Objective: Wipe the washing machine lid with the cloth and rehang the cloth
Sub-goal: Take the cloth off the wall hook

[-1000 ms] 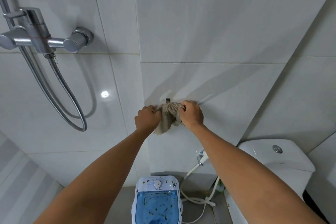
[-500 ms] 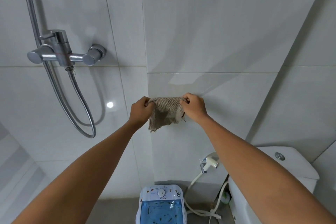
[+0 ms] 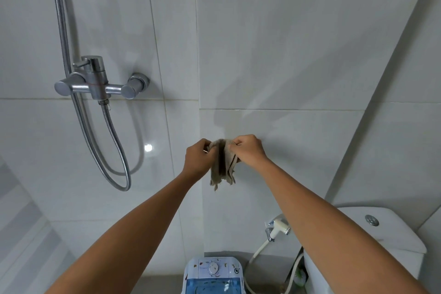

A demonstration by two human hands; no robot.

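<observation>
A beige-grey cloth [image 3: 222, 167] hangs bunched in folds against the white tiled wall, held at its top edge by both hands. My left hand [image 3: 196, 159] grips its upper left corner and my right hand [image 3: 250, 150] pinches its upper right corner; the hands are close together. The wall hook is hidden behind the cloth and hands. Far below, at the bottom edge of the view, stands the small washing machine [image 3: 212, 274] with a white control panel and a blue translucent lid [image 3: 211, 287].
A chrome shower mixer [image 3: 95, 83] with a looping metal hose [image 3: 117, 150] is on the wall at left. A white toilet cistern [image 3: 381, 234] stands at right, with a bidet sprayer [image 3: 278, 227] and white hose beside it.
The cloth was stretched flat between my hands half a second ago; now my hands have come together and it hangs gathered in folds. The view has tilted up slightly.
</observation>
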